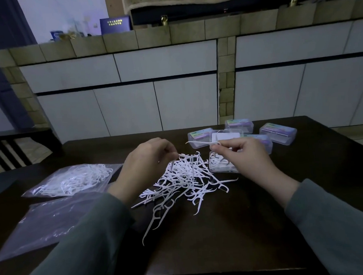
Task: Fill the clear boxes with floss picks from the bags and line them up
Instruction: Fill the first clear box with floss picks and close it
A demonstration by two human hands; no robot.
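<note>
The right hand (243, 155) pinches one floss pick (202, 143), long axis crosswise, directly above the open clear box (222, 165) toward the tabletop's far edge; the left hand (145, 164) fingers the pile (185, 179) alongside.

Light: dim, bluish, cool cast overall; brightest on the wall patch at upper left
Table (254, 228): very dark; grain barely readable
Floss picks (187, 177): starkly pale against the dark; slightly blown out, edges soft
Shadows: faint, diffuse
Edges: wide-angle bending; the cabinets (153, 101) bow, sleeves stretch large
Sharpness: soft, grainy; far shelf clutter blurred
</note>
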